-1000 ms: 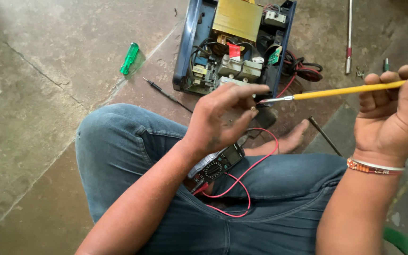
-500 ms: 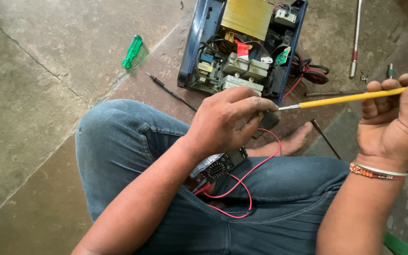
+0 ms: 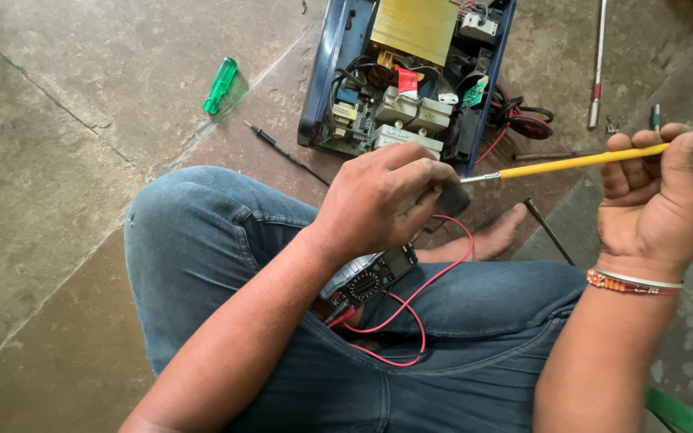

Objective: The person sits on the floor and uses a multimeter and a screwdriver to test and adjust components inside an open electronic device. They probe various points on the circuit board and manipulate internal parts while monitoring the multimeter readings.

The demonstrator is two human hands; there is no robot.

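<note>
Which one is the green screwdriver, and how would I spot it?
Start at the opened blue box of electronics on the stone floor, then look left. The green screwdriver lies alone there, see-through green; the thin black tool nearer the knee is dark.

Thin yellow-handled brush (image 3: 595, 159), held nearly level, metal ferrule end pinched, above opened blue device.

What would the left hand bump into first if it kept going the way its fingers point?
Probably the opened blue device: the left hand points up the picture toward its exposed circuit parts, just beyond the fingertips. Depth is unclear, so it might pass above them.
</note>
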